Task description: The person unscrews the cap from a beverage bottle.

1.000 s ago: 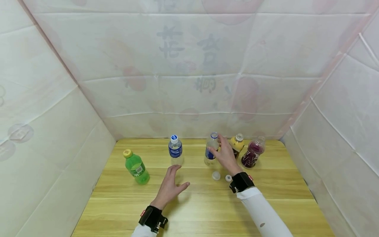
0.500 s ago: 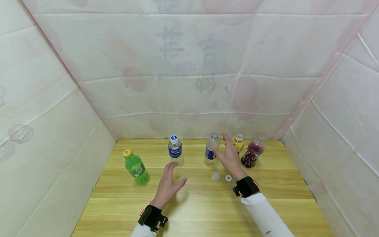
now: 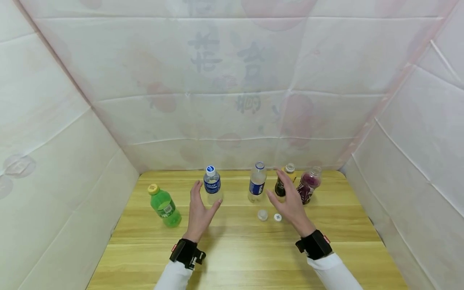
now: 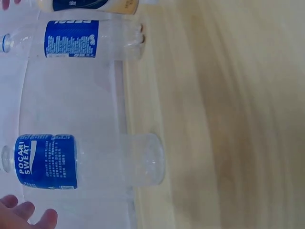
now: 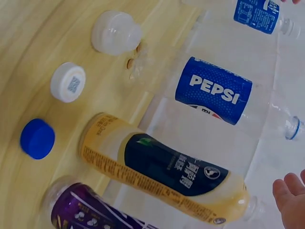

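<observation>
My left hand [image 3: 197, 211] is beside the clear Pocari Sweat bottle [image 3: 212, 186], fingers and thumb spread apart and holding nothing. That bottle stands upright with its cap on; its blue label [image 4: 46, 161] faces the left wrist camera. My right hand [image 3: 293, 205], also spread and holding nothing, is in front of the yellow drink bottle [image 3: 289, 173] with a dark label. Left of this hand stands a clear Pepsi bottle [image 3: 257, 187] without a cap. A purple drink bottle [image 3: 309, 185] is to its right. In the right wrist view, only fingertips [image 5: 290, 191] show.
A green bottle [image 3: 165, 206] with a yellow cap stands at the left of the wooden table [image 3: 232, 257]. Loose on the table lie a translucent cap [image 3: 262, 215], a white cap [image 3: 277, 217] and a blue cap [image 5: 37, 138]. White cloth walls [image 3: 232, 121] enclose the table.
My right hand has moved away from the Pepsi bottle, rightward and back towards me. The left hand has moved forward and left, to the Pocari Sweat bottle's side. The view has shifted slightly.
</observation>
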Demonstrator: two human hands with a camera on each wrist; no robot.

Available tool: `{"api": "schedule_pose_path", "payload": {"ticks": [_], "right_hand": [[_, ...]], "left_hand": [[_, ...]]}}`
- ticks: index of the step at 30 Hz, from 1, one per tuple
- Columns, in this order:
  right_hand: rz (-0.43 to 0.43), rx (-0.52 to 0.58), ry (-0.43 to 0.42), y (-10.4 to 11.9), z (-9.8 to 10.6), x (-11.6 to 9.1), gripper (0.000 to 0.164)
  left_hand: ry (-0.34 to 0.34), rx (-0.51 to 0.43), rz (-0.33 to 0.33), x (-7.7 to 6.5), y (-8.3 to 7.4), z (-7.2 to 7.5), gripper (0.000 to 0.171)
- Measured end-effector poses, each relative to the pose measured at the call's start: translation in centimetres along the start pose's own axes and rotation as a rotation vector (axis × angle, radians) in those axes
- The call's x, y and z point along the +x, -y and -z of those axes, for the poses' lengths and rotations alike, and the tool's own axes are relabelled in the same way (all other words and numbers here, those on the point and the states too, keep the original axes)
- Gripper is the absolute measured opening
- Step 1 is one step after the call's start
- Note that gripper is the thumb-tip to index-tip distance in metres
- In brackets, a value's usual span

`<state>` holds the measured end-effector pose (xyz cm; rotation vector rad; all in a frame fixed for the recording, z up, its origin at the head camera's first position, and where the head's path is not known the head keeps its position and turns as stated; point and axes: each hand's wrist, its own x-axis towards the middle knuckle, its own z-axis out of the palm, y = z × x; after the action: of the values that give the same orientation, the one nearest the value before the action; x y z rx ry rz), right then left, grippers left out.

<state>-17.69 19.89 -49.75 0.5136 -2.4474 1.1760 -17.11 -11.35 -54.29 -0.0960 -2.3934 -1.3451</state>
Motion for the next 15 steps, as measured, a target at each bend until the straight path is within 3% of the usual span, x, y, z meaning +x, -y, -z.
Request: {"api": "schedule_pose_path", "payload": {"ticks": [9,15], "right_hand": [[0.078,-0.012,-0.041,-0.4,0.5,-1.7,0.074],[0.128,-0.011,-0.085,-0.7,0.3,-2.2,0.073]], "left_hand": [[0.021,-0.048,0.093,2.6,0.3,-0.3,0.098],[0.032,-0.044,0.109,4.2,1.1,-0.4,0.102]]}}
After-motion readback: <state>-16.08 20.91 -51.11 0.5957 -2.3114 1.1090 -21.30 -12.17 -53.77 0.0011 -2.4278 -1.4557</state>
